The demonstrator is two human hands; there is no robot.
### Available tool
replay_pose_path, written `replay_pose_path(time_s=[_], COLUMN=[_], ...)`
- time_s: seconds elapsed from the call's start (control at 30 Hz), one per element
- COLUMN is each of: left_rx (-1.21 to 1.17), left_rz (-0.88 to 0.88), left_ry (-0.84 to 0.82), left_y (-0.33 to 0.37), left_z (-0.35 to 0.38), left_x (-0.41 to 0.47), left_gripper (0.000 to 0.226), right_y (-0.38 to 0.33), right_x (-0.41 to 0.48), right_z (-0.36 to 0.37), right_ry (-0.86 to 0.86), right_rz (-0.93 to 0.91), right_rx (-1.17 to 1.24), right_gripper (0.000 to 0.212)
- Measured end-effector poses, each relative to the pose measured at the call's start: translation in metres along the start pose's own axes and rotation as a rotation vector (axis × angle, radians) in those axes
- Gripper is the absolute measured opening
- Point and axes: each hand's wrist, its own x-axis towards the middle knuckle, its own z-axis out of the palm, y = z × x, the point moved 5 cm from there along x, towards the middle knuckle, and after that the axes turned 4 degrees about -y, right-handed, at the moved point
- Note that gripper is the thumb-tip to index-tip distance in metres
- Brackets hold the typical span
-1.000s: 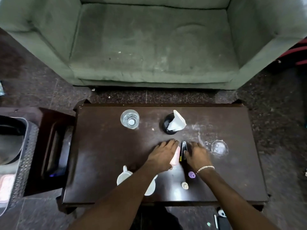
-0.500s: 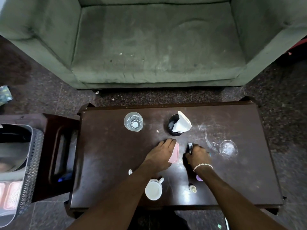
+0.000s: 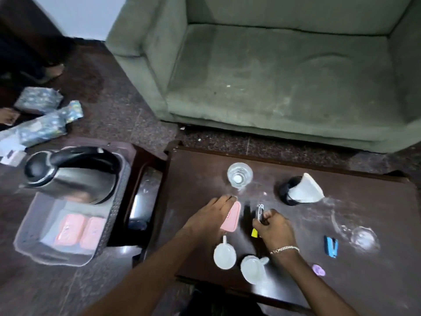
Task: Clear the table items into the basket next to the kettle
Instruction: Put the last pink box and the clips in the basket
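Observation:
On the dark wooden table [image 3: 376, 281], my left hand [image 3: 211, 218] lies over a flat pink pack [image 3: 232, 218], fingers curled on its left edge. My right hand [image 3: 273, 229] is closed around a slim metal tool [image 3: 259, 212]; a yellow end [image 3: 254, 233] sticks out below the fist. A clear plastic basket [image 3: 29, 226] holding pink packs [image 3: 79, 231] sits left of the table, just in front of a steel kettle [image 3: 75, 179]. Also on the table are a water glass [image 3: 239, 176], a black cup with tissue [image 3: 303, 190], two white cups [image 3: 224, 253], a blue item [image 3: 330, 246] and a purple item [image 3: 318, 269].
An upturned glass [image 3: 364, 239] stands at the table's right. The kettle and basket rest on a mesh tray [image 3: 120, 192] on a low side stand. A green sofa [image 3: 284, 83] is behind the table. Wrapped packages [image 3: 43, 124] lie on the floor at far left.
The view has swung left, bringing the kettle and basket into sight. My right hand has closed on the slim tool and lifted its tip. My left hand stays on the pink pack.

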Motion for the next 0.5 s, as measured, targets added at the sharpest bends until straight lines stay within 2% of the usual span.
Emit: replay_pose_path(time_s=[0.13,0.3,0.5], left_rx=[-0.068,-0.035,-0.021], left_rz=[-0.056,-0.158,-0.394], left_ry=[0.09,0.175,0.138], left_y=[-0.044,-0.114,-0.215], left_z=[-0.044,-0.096,-0.122], left_x=[-0.06,-0.154,-0.284], left_gripper=[0.104,0.105,0.111], right_y=[-0.075,-0.166,-0.248], right_x=[-0.02,-0.049,-0.092], right_z=[0.043,0.108,0.184], right_ry=[-0.067,-0.206,-0.305], right_rz=[-0.129,-0.262,-0.391], right_rx=[0.051,0.064,0.122], right_gripper=[0.029,0.026,0.023])
